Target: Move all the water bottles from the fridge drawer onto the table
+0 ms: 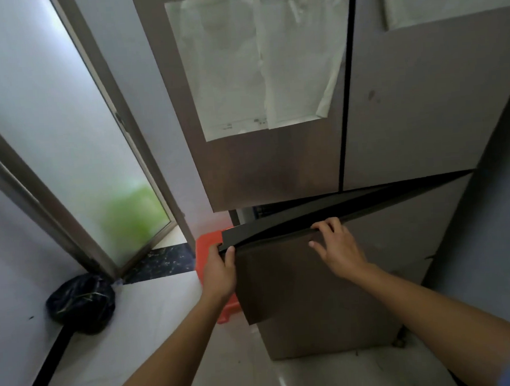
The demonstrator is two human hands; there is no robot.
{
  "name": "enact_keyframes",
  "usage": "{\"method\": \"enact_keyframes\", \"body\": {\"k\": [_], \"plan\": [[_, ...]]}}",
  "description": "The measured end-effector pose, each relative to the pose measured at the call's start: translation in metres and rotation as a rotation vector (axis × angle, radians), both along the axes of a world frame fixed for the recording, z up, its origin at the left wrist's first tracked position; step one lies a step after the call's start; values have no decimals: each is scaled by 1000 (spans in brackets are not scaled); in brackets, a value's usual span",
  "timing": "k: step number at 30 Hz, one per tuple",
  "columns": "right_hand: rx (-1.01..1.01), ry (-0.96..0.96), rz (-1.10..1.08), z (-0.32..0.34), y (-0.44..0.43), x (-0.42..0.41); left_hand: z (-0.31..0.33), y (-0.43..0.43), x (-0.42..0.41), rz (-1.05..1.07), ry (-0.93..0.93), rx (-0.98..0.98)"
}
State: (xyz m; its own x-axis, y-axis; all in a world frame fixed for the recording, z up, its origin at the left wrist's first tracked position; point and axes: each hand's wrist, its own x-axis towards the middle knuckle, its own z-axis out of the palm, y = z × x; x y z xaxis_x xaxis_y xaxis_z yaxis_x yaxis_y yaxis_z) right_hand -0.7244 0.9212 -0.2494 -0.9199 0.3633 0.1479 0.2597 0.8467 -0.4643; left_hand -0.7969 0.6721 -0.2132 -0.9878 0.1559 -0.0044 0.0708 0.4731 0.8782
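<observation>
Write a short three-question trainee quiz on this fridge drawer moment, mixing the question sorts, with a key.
1. True or false: water bottles can be seen inside the fridge drawer.
2. Which hand holds the drawer front's corner: A) left hand B) right hand?
3. What colour is the plastic object on the floor beside the fridge?

Key:
1. False; only a narrow gap shows, no bottles.
2. A; the right hand grips the top edge further along.
3. Orange-red.
</observation>
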Motion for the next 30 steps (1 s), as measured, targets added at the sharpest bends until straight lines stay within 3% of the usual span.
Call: {"method": "enact_keyframes", "body": {"k": [6,10,14,23,28,30], "plan": [[-201,232,-276,-3,-4,-17,-3,7,-63,11,130,-87],[-303,84,-328,-9,6,-29,5,15,-76,24,221,-158],[-317,73,-396,-6,12,-50,3,21,-81,-20,283,-247],[-291,20,-369,-8,22,-73,10,29,-98,-12,208,-229],[-307,-92,-250,6,32,-63,21,34,-103,8,150,-271],[-345,-8,-178,32,34,-58,23,32,-103,14,150,-291]]}}
